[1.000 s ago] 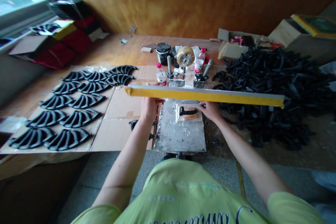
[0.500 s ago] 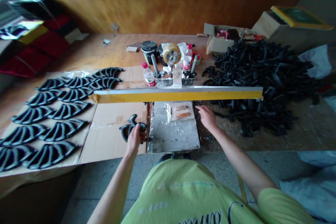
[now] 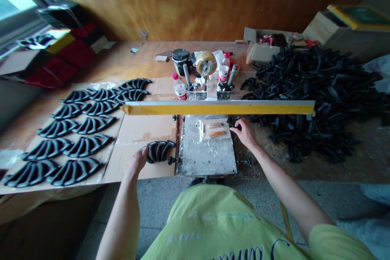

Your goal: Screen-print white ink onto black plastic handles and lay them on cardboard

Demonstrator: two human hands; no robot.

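Observation:
My left hand is closed at the left end of a fan-like row of curved black plastic pieces, low over the cardboard left of the metal plate. Beside that plate's upper right edge, my right hand has its thumb and fingers pinched together; whatever they hold, if anything, cannot be made out. The grey metal plate lies between my hands, with a clear-taped patch on it. Black knobs stick out by its sides, one knob at the lower right.
A long yellow-faced bar crosses above the plate. Several black fan-shaped assemblies lie in rows at left. A large heap of loose black pieces covers the right. Behind the bar stand a bottle, a black tub and a tape roll.
My left hand has moved left and slightly down; the black pieces, tilted in its grasp before, now lie flatter as a fan. My right hand's fingers have curled into a pinch. The view has shifted.

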